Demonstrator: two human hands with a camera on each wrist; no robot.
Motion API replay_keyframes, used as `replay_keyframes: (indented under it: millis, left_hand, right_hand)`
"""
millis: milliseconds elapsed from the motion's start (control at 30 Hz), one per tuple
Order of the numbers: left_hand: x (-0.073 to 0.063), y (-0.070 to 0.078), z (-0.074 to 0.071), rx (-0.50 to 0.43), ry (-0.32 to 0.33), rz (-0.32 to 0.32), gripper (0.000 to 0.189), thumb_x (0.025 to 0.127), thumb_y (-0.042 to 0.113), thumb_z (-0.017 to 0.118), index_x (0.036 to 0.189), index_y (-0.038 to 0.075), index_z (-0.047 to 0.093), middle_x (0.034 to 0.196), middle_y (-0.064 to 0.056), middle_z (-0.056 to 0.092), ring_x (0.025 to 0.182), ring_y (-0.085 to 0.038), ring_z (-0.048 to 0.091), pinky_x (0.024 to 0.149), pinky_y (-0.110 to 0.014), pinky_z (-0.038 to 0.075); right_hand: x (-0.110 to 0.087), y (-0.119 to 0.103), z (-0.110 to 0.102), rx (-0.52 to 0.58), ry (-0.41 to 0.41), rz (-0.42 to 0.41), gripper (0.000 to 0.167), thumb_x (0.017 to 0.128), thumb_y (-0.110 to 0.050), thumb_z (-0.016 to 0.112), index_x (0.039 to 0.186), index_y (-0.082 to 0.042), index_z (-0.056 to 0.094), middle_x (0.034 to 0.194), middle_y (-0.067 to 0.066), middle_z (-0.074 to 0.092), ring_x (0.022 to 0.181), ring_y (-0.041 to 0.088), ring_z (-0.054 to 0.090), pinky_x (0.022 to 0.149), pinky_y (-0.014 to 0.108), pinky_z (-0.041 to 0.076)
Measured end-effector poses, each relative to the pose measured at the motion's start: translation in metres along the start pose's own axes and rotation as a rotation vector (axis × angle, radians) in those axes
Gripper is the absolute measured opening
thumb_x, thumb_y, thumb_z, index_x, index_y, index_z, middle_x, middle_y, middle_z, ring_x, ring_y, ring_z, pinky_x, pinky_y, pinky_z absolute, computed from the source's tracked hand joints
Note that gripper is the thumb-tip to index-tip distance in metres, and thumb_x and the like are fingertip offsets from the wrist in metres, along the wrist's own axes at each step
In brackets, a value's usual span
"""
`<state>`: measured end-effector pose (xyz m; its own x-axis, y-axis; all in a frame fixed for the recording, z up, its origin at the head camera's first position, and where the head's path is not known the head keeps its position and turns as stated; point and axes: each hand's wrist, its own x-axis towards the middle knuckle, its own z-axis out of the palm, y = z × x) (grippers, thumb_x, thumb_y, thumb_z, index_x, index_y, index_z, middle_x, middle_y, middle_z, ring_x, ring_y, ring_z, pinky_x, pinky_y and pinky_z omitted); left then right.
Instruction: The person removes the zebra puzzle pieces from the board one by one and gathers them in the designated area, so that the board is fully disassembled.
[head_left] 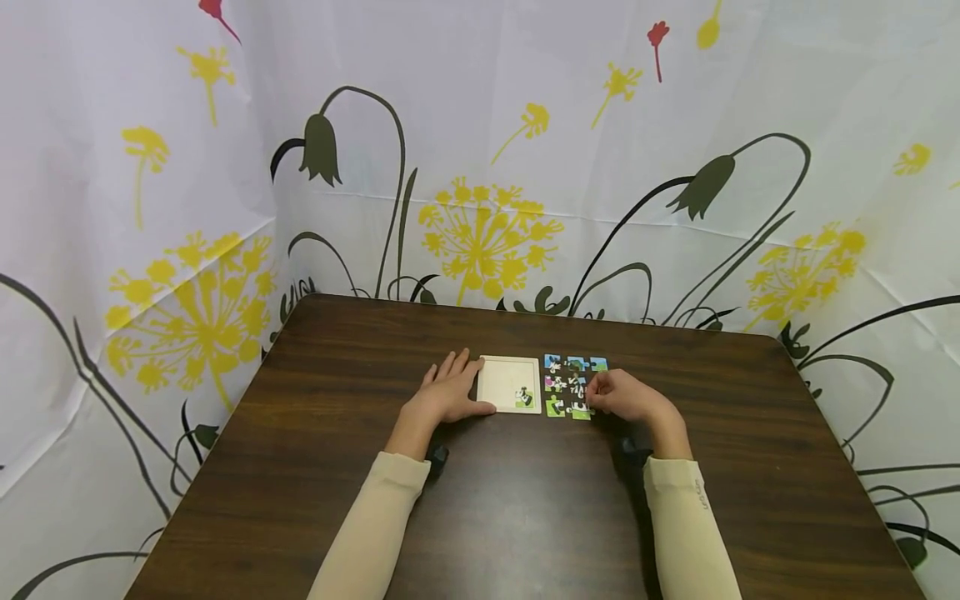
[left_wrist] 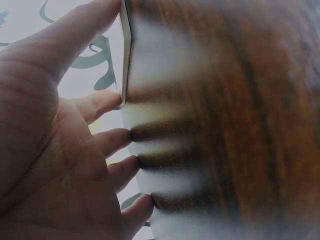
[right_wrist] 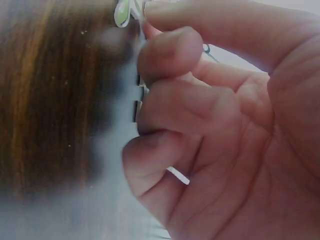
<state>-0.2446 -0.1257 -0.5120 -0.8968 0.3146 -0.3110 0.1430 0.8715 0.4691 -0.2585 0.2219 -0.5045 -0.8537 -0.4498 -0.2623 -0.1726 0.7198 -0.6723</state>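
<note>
My left hand rests at the left side of a square wooden puzzle tray, fingers spread. In the left wrist view its thumb and index finger touch the tray's edge. One green, black and white puzzle piece lies in the tray's near right corner. My right hand is at the right side of the loose pieces, pinching a puzzle piece between thumb and fingertips. In the right wrist view, a green-and-white piece shows by the thumb tip; the other fingers are curled.
Several loose puzzle pieces lie in rows right of the tray, among them a blue one at the back and a green one at the front. All stand on a dark wooden table. A flower-printed curtain hangs behind it.
</note>
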Motion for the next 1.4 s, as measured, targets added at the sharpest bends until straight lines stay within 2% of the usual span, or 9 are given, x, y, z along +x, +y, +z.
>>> replay_keyframes:
  millis: [200, 400, 600, 733, 1067, 1233, 1400]
  left_hand:
    - [0.010, -0.006, 0.009, -0.005, -0.010, -0.010, 0.098, 0.098, 0.056, 0.074, 0.174, 0.021, 0.023, 0.183, -0.012, 0.003, 0.170, -0.036, -0.002, 0.135, -0.064, 0.001]
    - [0.011, -0.006, 0.008, 0.000, -0.027, -0.026, 0.099, 0.099, 0.056, 0.073, 0.175, 0.021, 0.020, 0.183, -0.011, 0.001, 0.170, -0.035, -0.004, 0.136, -0.063, -0.001]
    - [0.014, -0.009, 0.011, 0.022, -0.026, -0.031, 0.100, 0.099, 0.059, 0.073, 0.175, 0.022, 0.020, 0.183, -0.011, 0.002, 0.170, -0.035, -0.003, 0.136, -0.063, 0.001]
    - [0.017, -0.011, 0.012, 0.029, -0.030, -0.032, 0.101, 0.098, 0.061, 0.073, 0.175, 0.023, 0.020, 0.183, -0.011, 0.001, 0.170, -0.035, -0.004, 0.135, -0.064, 0.001]
    - [0.017, -0.012, 0.010, 0.023, -0.014, -0.024, 0.101, 0.097, 0.062, 0.073, 0.175, 0.024, 0.022, 0.183, -0.010, 0.003, 0.170, -0.035, -0.003, 0.135, -0.064, 0.002]
    - [0.017, -0.012, 0.009, 0.018, -0.008, -0.021, 0.101, 0.097, 0.061, 0.074, 0.174, 0.023, 0.022, 0.183, -0.011, 0.003, 0.170, -0.035, -0.003, 0.135, -0.064, 0.002]
    - [0.017, -0.011, 0.009, 0.016, -0.014, -0.025, 0.101, 0.097, 0.061, 0.073, 0.175, 0.023, 0.022, 0.183, -0.011, 0.003, 0.170, -0.035, -0.003, 0.135, -0.064, 0.001]
  right_hand:
    - [-0.002, -0.008, 0.002, 0.000, 0.049, -0.052, 0.013, 0.108, -0.012, 0.061, 0.105, 0.000, 0.066, 0.082, 0.007, 0.063, 0.073, 0.016, 0.052, 0.070, 0.034, 0.044]
    - [0.010, -0.034, 0.018, -0.009, 0.048, -0.101, 0.011, 0.106, -0.011, 0.063, 0.111, 0.000, 0.065, 0.073, 0.001, 0.055, 0.064, 0.013, 0.046, 0.063, 0.030, 0.041]
    - [0.025, -0.058, 0.045, -0.069, 0.005, -0.076, 0.033, 0.106, -0.015, 0.067, 0.136, -0.001, 0.060, 0.078, 0.002, 0.058, 0.063, 0.013, 0.049, 0.060, 0.029, 0.042]
    - [0.030, -0.065, 0.056, -0.125, 0.011, -0.046, 0.042, 0.106, -0.018, 0.069, 0.144, -0.005, 0.059, 0.083, 0.004, 0.061, 0.066, 0.015, 0.051, 0.062, 0.031, 0.043]
    - [0.033, -0.066, 0.059, -0.173, 0.025, -0.044, 0.037, 0.107, -0.022, 0.067, 0.141, -0.009, 0.064, 0.083, 0.002, 0.061, 0.066, 0.014, 0.051, 0.063, 0.030, 0.043]
    - [0.034, -0.067, 0.058, -0.160, 0.026, -0.047, 0.033, 0.107, -0.022, 0.066, 0.137, -0.007, 0.067, 0.080, 0.003, 0.060, 0.063, 0.014, 0.050, 0.061, 0.030, 0.043]
    - [0.034, -0.067, 0.058, -0.122, 0.007, -0.062, 0.034, 0.107, -0.022, 0.067, 0.136, -0.005, 0.063, 0.079, 0.002, 0.059, 0.062, 0.013, 0.048, 0.060, 0.029, 0.041]
